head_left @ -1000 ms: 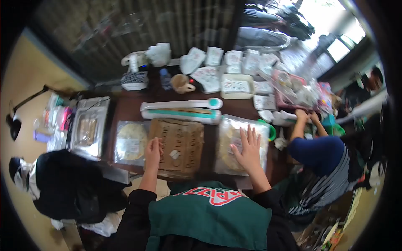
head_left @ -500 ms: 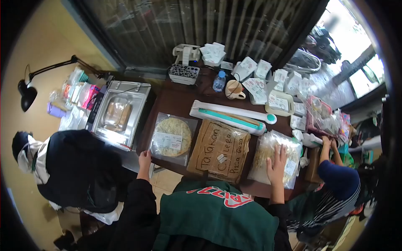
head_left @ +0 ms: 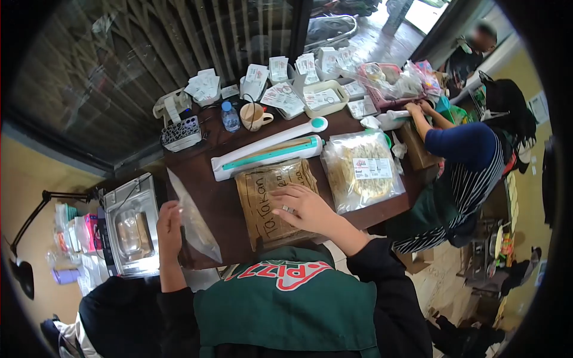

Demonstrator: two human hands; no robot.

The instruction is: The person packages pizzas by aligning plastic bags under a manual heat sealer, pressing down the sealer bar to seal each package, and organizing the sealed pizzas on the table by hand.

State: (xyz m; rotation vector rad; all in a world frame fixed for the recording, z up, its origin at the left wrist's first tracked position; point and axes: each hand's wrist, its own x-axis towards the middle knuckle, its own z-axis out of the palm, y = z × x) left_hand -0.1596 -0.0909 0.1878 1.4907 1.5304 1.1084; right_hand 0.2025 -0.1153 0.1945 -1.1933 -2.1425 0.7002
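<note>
My left hand has its fingers bent at the edge of a clear bag with a flat round pizza in it, which is tilted up steeply, almost edge-on to me. My right hand is over a brown cardboard piece with black handwriting, fingers spread; whether it touches the board I cannot tell. A small white bit shows by its fingers. Right of the board lies a bagged pizza stack with a white label on top. Behind the board is a white and teal bag sealer.
A label printer, a water bottle, a mug and several tubs of printed cards line the back. A steel basin is at left. A co-worker works at right; another person's dark clothing is at lower left.
My view has swung right. The bagged pizza by my left hand has gone from lying flat to tilted up. My right hand has moved left from the bagged stack to above the cardboard.
</note>
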